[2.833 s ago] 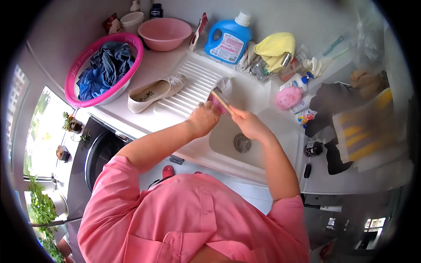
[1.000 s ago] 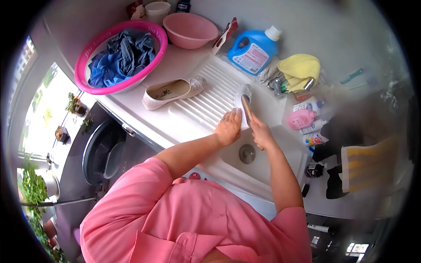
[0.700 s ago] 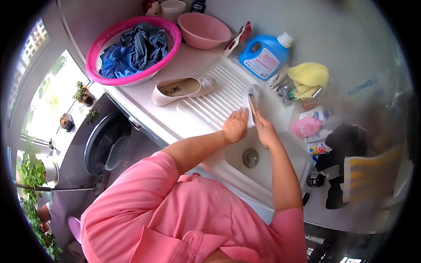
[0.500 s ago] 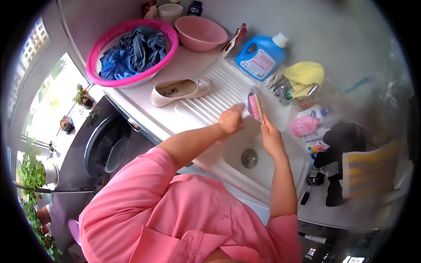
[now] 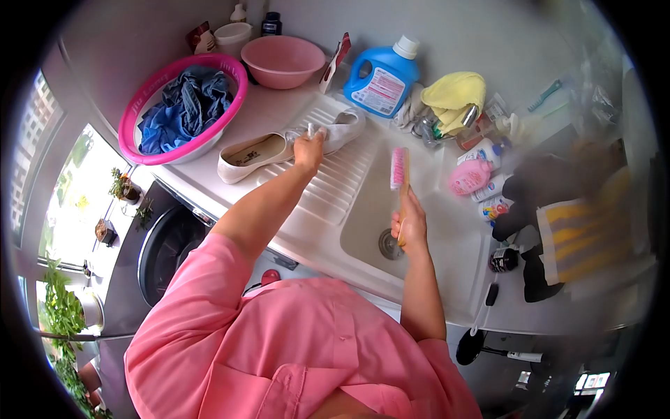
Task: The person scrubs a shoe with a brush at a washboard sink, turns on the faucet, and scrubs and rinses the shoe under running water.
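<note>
My left hand [image 5: 309, 148] is closed on one end of a pale flat shoe [image 5: 347, 130], low over the ridged drainboard [image 5: 328, 180]. Beside that hand lies a matching flat shoe [image 5: 252, 156], its tan insole facing up and its toe partly hidden. Over the sink [image 5: 363, 216], my right hand [image 5: 412, 222] grips the wooden handle of a scrub brush [image 5: 399, 170]. The brush's pink and white bristles point up and to the left, apart from both shoes.
A pink-rimmed basin [image 5: 125, 133] of blue clothes stands at the left, near a pink bowl [image 5: 283, 63]. Behind the sink are a blue detergent jug [image 5: 380, 80], a yellow cloth [image 5: 453, 94] over the faucet, and several bottles [image 5: 470, 177] at the right.
My left hand has carried the shoe left from the sink to the drainboard beside its match. The brush has come away from the shoe and stays over the sink. The view has shifted.
</note>
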A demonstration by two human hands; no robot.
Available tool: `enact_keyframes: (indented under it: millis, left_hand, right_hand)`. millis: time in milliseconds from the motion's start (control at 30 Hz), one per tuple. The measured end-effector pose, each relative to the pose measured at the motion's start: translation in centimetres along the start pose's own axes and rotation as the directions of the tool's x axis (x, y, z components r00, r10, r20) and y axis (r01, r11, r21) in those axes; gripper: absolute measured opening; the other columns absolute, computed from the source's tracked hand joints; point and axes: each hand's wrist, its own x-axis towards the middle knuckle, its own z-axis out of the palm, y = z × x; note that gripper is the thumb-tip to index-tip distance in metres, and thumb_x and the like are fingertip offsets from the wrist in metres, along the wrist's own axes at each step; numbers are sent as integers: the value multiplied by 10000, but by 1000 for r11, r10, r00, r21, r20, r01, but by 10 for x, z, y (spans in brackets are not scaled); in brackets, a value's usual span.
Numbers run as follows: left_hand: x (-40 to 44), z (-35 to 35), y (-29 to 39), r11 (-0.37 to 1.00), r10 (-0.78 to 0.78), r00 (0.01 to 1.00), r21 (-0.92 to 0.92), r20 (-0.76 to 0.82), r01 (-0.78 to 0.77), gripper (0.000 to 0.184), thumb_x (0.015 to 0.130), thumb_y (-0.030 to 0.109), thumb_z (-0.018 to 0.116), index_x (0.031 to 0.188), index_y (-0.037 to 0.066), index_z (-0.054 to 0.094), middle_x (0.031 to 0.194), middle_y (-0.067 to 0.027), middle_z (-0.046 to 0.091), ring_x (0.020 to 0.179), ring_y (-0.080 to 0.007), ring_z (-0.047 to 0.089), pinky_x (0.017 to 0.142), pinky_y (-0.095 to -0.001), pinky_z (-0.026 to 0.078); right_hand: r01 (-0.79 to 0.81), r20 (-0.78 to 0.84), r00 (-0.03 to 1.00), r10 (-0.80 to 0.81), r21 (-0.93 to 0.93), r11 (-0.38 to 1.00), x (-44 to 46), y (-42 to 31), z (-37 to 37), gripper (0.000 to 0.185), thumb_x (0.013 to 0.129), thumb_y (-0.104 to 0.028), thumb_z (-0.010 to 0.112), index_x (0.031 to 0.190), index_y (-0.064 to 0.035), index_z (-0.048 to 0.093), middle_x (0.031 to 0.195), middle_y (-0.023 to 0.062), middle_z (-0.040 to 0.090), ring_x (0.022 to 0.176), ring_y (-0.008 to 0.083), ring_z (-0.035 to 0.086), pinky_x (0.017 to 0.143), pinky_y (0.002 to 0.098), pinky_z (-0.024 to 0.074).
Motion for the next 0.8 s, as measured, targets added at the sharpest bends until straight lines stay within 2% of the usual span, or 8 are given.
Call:
enact_keyframes:
  millis: [100, 233, 433, 500, 533, 600, 667, 800]
  left_hand:
    - [13, -3, -4, 997, -45, 998, -61, -52, 42, 448, 859, 331, 600, 1002, -94, 601, 886, -150, 644, 795, -198, 570, 751, -319, 441]
    - [24, -12, 7, 978, 32, 999, 208, -42, -23, 460, 861, 332, 593, 1025, -98, 585, 883, -177, 642, 815, -226, 580, 779, -332, 438]
    - [3, -13, 37, 968, -23, 977, 240, -214, 75, 428, 868, 298, 582, 1007, -107, 575, 875, -199, 629, 807, -247, 577, 765, -341, 437]
    - [-2, -8, 22, 976, -211, 946, -114, -244, 188, 414, 875, 285, 569, 979, -117, 574, 856, -199, 626, 789, -239, 572, 752, -345, 437]
    - [-10, -7, 28, 967, -249, 934, -122, -257, 225, 419, 878, 277, 565, 972, -131, 563, 856, -200, 622, 791, -236, 568, 750, -347, 436]
    - [-24, -5, 33, 988, -153, 937, -37, -313, 149, 397, 871, 257, 572, 964, -129, 572, 852, -198, 626, 790, -231, 572, 746, -346, 442]
    - [-36, -4, 34, 1000, -5, 911, 19, -413, 14, 382, 869, 248, 573, 958, -124, 579, 850, -194, 632, 786, -233, 579, 743, -346, 445]
    - [-26, -12, -9, 984, -52, 954, 148, -297, 99, 320, 861, 214, 568, 960, -89, 599, 850, -182, 648, 784, -257, 604, 744, -356, 453]
  right_hand:
    - [33, 33, 999, -32, -4, 999, -2, 3, -2, 513, 938, -388, 414, 1412, -224, 305, 615, 10, 391, 403, 60, 314, 355, 205, 276]
    - [15, 33, 999, -15, -1, 1000, -4, 11, -5, 519, 942, -385, 403, 1422, -225, 285, 616, 9, 397, 403, 59, 316, 356, 206, 285]
    - [-24, 7, 1000, 25, -89, 996, 9, 27, 7, 498, 946, -336, 434, 1413, -205, 321, 618, -14, 395, 429, 60, 336, 384, 205, 319]
    - [488, 155, 863, -481, -503, 713, 39, 56, 19, 470, 936, -281, 441, 1395, -228, 353, 660, 94, 539, 554, 201, 543, 538, 328, 474]
    - [529, 224, 825, -518, -627, 572, 35, 50, 37, 473, 930, -280, 449, 1391, -240, 351, 711, 134, 579, 639, 263, 580, 621, 366, 480]
    - [532, 365, 809, -460, -787, 313, 32, 33, 68, 475, 921, -271, 457, 1381, -298, 343, 868, 205, 629, 803, 393, 607, 712, 456, 476]
    - [448, 348, 821, -454, -884, 133, 63, 22, 78, 478, 920, -287, 441, 1384, -281, 325, 839, 192, 640, 791, 377, 617, 706, 455, 479]
    - [299, 186, 903, -388, -919, 256, 120, 24, 67, 477, 916, -272, 428, 1379, -268, 314, 805, 230, 630, 762, 400, 613, 680, 487, 475]
